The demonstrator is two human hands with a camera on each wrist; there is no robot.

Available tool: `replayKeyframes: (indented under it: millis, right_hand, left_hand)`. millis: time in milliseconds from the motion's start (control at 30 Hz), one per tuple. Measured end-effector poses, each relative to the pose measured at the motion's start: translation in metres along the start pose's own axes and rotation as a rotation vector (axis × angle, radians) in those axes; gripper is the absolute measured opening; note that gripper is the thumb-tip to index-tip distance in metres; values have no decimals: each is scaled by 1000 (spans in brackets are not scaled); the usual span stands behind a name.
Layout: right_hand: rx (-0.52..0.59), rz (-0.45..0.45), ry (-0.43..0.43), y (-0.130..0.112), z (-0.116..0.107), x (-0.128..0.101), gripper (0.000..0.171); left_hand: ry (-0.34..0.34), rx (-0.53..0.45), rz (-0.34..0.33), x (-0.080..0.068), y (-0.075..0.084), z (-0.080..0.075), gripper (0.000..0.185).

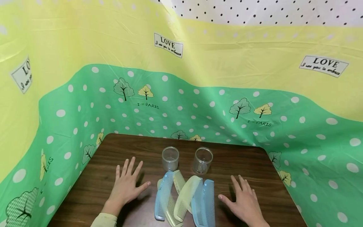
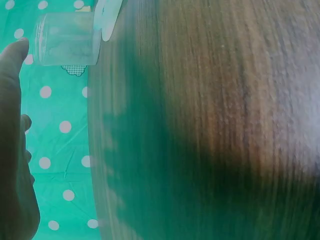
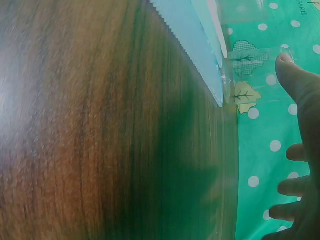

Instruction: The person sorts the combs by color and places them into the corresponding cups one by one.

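Observation:
Blue and pale yellow combs lie in an overlapping pile at the table's front middle, among them a blue comb at the right and a yellow comb across the centre. Left of the pile is my left hand, fingers spread and holding nothing. To the right, my right hand has its fingers extended, also with nothing in it. Behind the combs stand two clear jars, a left jar and a right jar. In the right wrist view, a blue comb shows its toothed edge.
The dark wooden table has rounded far corners. A green and yellow patterned curtain hangs close around its back and sides.

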State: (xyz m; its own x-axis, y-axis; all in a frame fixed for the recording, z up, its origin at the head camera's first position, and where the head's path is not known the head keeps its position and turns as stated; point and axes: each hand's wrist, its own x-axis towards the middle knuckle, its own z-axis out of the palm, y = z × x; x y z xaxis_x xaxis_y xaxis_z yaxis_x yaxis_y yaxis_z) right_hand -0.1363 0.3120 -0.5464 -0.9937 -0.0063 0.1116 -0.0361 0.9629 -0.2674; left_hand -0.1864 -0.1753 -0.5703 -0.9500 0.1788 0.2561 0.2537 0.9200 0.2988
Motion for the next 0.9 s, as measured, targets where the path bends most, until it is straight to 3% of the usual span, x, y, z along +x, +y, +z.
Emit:
replayKeyframes:
  millis: [400,900]
  right_hand:
    - [141,72,-105,-14,-3,4,108]
    - [281,70,-87,-21,9,11,94]
  left_hand:
    - [46,-73,3,4,7,6,97]
    - [32,-216,-20,18,22,2,98]
